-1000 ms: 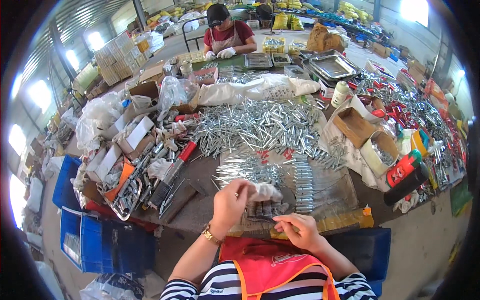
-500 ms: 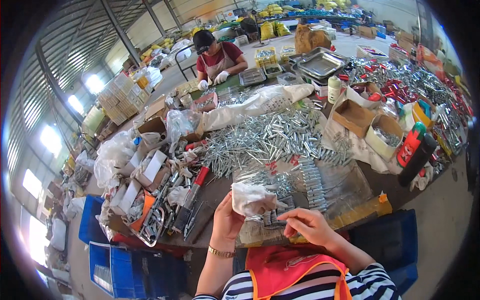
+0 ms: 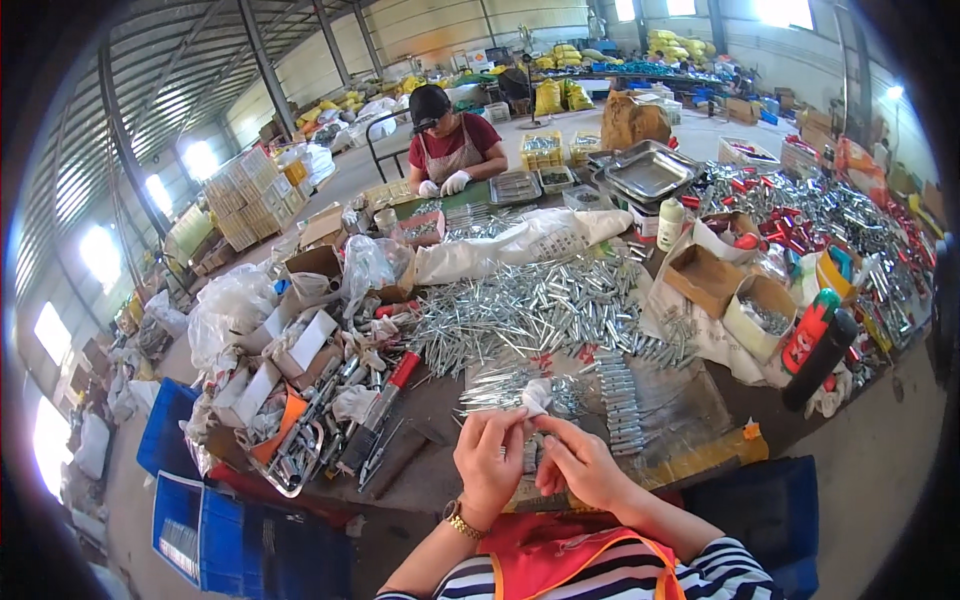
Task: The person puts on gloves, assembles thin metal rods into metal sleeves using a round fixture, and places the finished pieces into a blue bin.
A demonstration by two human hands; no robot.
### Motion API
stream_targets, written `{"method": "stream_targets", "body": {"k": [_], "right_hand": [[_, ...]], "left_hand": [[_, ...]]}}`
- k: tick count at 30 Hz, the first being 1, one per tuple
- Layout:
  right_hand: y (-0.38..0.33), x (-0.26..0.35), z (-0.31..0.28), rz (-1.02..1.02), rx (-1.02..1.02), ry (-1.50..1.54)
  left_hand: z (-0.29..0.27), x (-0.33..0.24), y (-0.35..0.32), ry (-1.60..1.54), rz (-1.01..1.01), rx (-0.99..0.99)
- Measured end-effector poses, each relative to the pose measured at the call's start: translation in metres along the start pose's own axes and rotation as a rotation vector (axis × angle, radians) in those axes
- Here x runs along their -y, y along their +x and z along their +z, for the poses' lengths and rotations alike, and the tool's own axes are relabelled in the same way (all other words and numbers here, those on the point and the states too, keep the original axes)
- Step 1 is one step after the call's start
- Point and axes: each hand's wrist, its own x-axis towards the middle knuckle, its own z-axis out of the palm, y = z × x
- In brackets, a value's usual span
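Observation:
My left hand (image 3: 488,462) and my right hand (image 3: 582,462) meet at their fingertips above the near edge of the table. Pinched between them is a white cloth that looks like a work glove (image 3: 537,394); a crumpled part sticks out beyond the fingers, and the rest is hidden by my hands. Just right of it lies a neat row of metal sleeves (image 3: 620,405). Thin metal pins (image 3: 492,390) lie beyond my left hand. Farther back spreads a large heap of silvery rods and tubes (image 3: 545,305).
On the left are a hammer (image 3: 400,458), a red-handled tool (image 3: 404,370) and cardboard boxes. Blue bins (image 3: 225,545) stand below the table edge. To the right are a black-and-red bottle (image 3: 822,345) and an open carton (image 3: 705,272). Across the table sits a gloved co-worker (image 3: 455,155).
The glove was bunched in my left hand with my right hand apart. Now both hands are together, fingertips on it, and less of it shows. The view has shifted slightly.

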Motion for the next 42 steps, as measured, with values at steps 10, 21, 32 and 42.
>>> {"method": "stream_targets", "body": {"k": [10,21,32,42], "right_hand": [[0.048,-0.059,-0.018,0.025,-0.439,0.48],[0.034,-0.03,-0.045,-0.234,-0.095,0.69],[0.101,-0.009,-0.004,-0.06,0.606,1.126],[0.103,0.0,0.006,-0.119,0.215,1.174]], "left_hand": [[0.007,-0.023,-0.018,-0.044,0.245,0.191],[0.015,-0.039,-0.024,-0.339,0.019,0.303],[0.016,-0.033,-0.029,-0.374,-0.056,0.28],[0.013,-0.04,-0.027,-0.479,-0.135,0.303]]}}
